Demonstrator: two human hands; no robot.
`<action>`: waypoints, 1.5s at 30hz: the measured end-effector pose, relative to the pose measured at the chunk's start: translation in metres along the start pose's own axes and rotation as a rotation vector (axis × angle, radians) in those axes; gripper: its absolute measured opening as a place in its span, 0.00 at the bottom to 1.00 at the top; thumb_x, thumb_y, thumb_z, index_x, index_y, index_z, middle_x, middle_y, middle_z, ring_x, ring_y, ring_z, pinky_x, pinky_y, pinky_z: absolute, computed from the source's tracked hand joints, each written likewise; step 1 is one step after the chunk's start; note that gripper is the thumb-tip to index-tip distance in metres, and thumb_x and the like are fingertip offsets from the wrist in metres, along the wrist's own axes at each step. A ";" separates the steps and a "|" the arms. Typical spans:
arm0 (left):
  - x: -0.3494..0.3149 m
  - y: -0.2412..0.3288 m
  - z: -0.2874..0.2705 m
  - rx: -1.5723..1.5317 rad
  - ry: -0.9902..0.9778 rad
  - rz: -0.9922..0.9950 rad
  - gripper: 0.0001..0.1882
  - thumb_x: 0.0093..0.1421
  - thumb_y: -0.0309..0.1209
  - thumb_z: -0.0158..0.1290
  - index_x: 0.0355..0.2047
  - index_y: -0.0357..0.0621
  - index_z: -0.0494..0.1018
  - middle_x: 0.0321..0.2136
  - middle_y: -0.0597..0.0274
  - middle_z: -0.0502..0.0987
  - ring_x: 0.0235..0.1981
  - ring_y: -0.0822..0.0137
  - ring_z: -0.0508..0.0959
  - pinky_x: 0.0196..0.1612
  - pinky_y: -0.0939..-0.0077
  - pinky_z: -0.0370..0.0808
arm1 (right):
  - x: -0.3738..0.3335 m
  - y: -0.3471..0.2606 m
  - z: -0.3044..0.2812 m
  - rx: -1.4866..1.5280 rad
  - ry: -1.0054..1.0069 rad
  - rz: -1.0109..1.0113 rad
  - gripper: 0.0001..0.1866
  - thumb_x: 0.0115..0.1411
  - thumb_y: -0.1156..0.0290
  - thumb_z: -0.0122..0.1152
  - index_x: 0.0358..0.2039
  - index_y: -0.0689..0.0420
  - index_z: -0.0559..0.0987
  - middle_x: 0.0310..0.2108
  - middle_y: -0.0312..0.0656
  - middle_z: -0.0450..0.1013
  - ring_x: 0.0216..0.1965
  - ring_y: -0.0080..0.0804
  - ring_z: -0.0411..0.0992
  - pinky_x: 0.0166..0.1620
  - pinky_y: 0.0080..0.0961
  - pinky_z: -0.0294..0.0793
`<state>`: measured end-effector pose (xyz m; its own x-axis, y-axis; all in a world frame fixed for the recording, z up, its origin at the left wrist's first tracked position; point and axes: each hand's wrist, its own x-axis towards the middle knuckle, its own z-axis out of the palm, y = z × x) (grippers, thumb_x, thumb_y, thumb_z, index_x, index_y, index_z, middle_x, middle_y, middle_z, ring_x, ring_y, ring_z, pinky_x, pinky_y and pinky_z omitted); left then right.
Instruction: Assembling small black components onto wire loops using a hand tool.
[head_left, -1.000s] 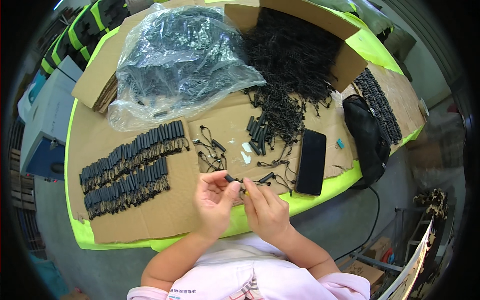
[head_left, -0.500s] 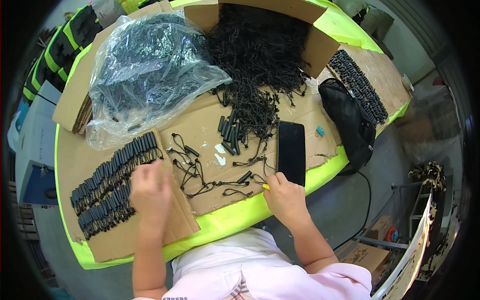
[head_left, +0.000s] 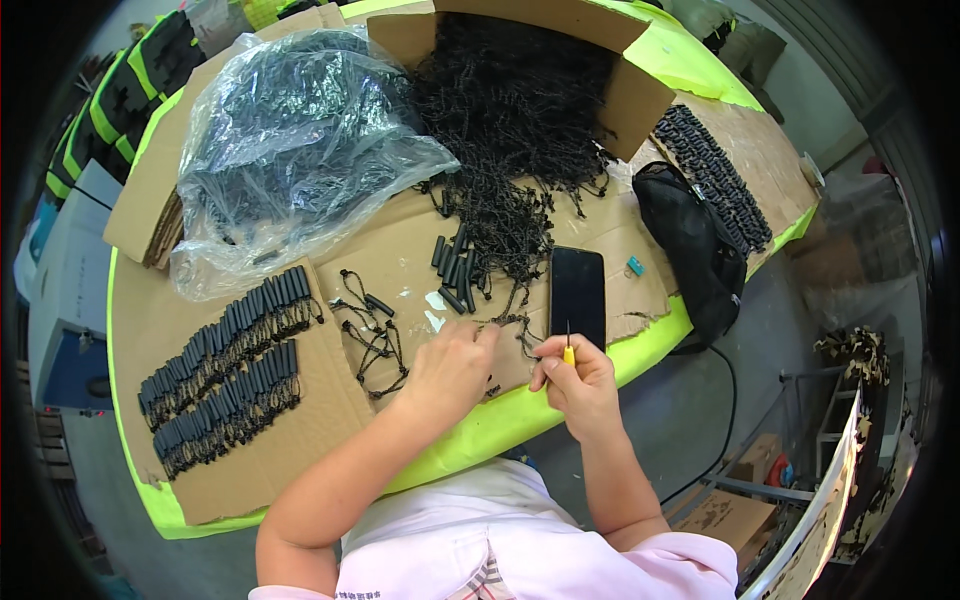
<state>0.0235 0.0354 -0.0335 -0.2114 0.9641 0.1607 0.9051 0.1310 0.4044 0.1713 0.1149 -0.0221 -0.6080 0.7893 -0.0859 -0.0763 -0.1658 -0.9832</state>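
My right hand (head_left: 580, 387) is closed round a small yellow-handled tool (head_left: 569, 355), its thin dark spike pointing up over the lower end of a black phone (head_left: 577, 292). A black cord loop (head_left: 527, 335) reaches to this hand's fingertips; whether they grip it I cannot tell. My left hand (head_left: 452, 368) is bent with its fingers curled together over the cords, and what they pinch, if anything, is hidden. Knotted cord loops (head_left: 376, 350) lie to its left. Beyond it are several loose black tubes (head_left: 455, 268) and a tangle of black cords (head_left: 510, 225).
Rows of black tubes with cords (head_left: 235, 325) lie on a cardboard sheet (head_left: 330, 440) at left. Behind stand a clear plastic bag (head_left: 300, 140) and an open carton (head_left: 640, 105) of cords. A black pouch (head_left: 690, 250) and a teal piece (head_left: 635, 266) are at right.
My left hand has moved right, from the rows of tubes to the cords in the middle. The right hand has turned, so the yellow-handled tool now points upward.
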 end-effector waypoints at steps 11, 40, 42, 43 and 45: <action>-0.050 0.003 -0.032 -1.738 0.309 -0.623 0.12 0.55 0.26 0.53 0.39 0.40 0.67 0.25 0.68 0.70 0.23 0.79 0.70 0.24 0.86 0.70 | -0.022 0.005 0.040 -0.445 -0.210 -0.398 0.11 0.51 0.80 0.57 0.38 0.63 0.74 0.25 0.41 0.76 0.17 0.21 0.70 0.20 0.18 0.67; -0.064 0.012 -0.026 -1.530 0.459 -0.463 0.16 0.56 0.25 0.53 0.45 0.36 0.67 0.28 0.61 0.73 0.28 0.76 0.73 0.31 0.84 0.74 | -0.025 0.012 0.055 -0.342 -0.274 -0.230 0.09 0.48 0.79 0.61 0.32 0.63 0.73 0.20 0.41 0.72 0.17 0.23 0.69 0.20 0.17 0.66; -0.063 0.011 -0.026 -1.502 0.424 -0.452 0.16 0.56 0.25 0.52 0.45 0.36 0.68 0.27 0.61 0.73 0.27 0.75 0.73 0.30 0.84 0.73 | -0.024 0.012 0.056 -0.126 -0.275 0.009 0.10 0.52 0.75 0.60 0.35 0.63 0.73 0.21 0.34 0.71 0.18 0.12 0.66 0.20 0.12 0.63; -0.063 0.008 -0.026 -1.500 0.427 -0.453 0.16 0.56 0.25 0.52 0.45 0.36 0.68 0.27 0.61 0.73 0.27 0.75 0.73 0.30 0.84 0.73 | -0.025 0.012 0.056 -0.126 -0.278 0.009 0.10 0.52 0.75 0.60 0.35 0.63 0.73 0.21 0.34 0.71 0.18 0.12 0.66 0.20 0.12 0.63; -0.063 0.003 -0.026 -1.688 0.377 -0.520 0.16 0.56 0.25 0.52 0.45 0.36 0.67 0.26 0.63 0.73 0.26 0.76 0.73 0.28 0.85 0.72 | -0.027 0.011 0.056 -0.426 -0.212 -0.220 0.13 0.51 0.78 0.59 0.39 0.62 0.73 0.24 0.39 0.72 0.19 0.18 0.67 0.21 0.15 0.65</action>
<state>0.0301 -0.0313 -0.0194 -0.6024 0.7750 -0.1910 -0.5330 -0.2125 0.8190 0.1423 0.0583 -0.0216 -0.7638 0.6340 0.1210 0.0814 0.2807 -0.9563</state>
